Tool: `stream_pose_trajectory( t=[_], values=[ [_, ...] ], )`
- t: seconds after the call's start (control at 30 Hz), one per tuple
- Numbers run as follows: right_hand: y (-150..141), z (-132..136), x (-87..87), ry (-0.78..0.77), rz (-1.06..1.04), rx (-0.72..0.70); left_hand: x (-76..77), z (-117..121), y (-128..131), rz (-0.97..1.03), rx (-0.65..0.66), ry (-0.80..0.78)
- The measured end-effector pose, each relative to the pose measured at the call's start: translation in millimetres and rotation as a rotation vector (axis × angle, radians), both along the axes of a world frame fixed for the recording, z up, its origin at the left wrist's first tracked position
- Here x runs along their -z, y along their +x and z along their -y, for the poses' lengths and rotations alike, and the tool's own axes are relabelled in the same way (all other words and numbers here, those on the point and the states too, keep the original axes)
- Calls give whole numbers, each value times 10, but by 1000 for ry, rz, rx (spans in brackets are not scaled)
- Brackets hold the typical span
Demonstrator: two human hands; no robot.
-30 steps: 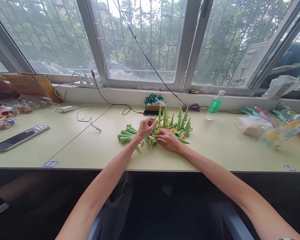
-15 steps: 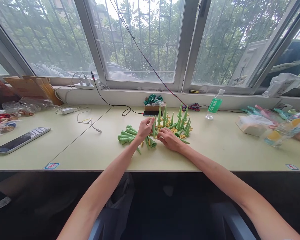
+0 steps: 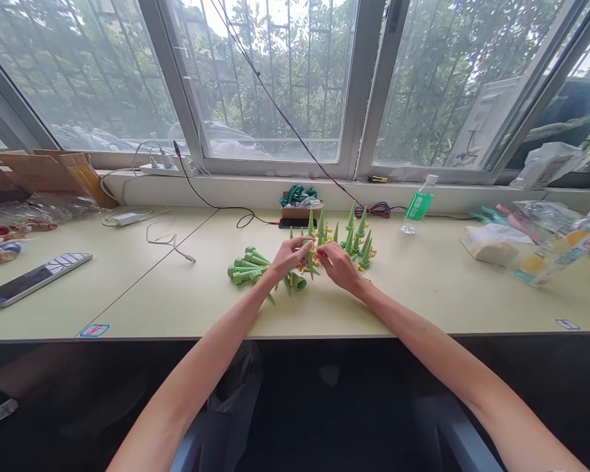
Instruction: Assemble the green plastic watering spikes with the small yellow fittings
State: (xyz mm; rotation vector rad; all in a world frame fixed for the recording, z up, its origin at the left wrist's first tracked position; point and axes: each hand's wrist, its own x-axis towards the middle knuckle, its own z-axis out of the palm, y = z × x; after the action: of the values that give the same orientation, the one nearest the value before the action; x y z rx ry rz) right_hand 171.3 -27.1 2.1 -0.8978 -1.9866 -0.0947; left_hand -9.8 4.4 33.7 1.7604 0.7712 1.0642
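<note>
My left hand is closed on a green plastic plant watering spike, its point hanging down. Close by on the right, the fingers of my right hand are pinched together at the spike's upper part; whatever they hold is too small to make out. Left of my hands lies a bunch of green spikes with hollow round ends. Behind my right hand, several green spikes with yellow valve pieces stand points up. More small yellow pieces lie among them, partly hidden by my hands.
A small box with green plastic and a black phone are behind the pile. A water bottle, tissue pack and another bottle stand right. A tablet and white cable lie left. Another person's hand shows far right.
My right hand has risen from the pile toward the left hand, its fingers now meeting at the spike. The left hand has turned slightly, with the spike still in it. The view has shifted a little.
</note>
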Motion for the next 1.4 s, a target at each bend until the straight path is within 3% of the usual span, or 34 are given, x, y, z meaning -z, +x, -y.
stream_pose_trajectory(
  t=[0.27,0.77,1.4],
  values=[
    [1,12,-19,17,-53,10,68,-59,36,27,72,-41],
    [8,22,-6,0,-79,27,102,-87,37,40,-63,102],
    [0,37,-7,-8,-83,16,92,-75,19,-178,-258,490]
  ],
)
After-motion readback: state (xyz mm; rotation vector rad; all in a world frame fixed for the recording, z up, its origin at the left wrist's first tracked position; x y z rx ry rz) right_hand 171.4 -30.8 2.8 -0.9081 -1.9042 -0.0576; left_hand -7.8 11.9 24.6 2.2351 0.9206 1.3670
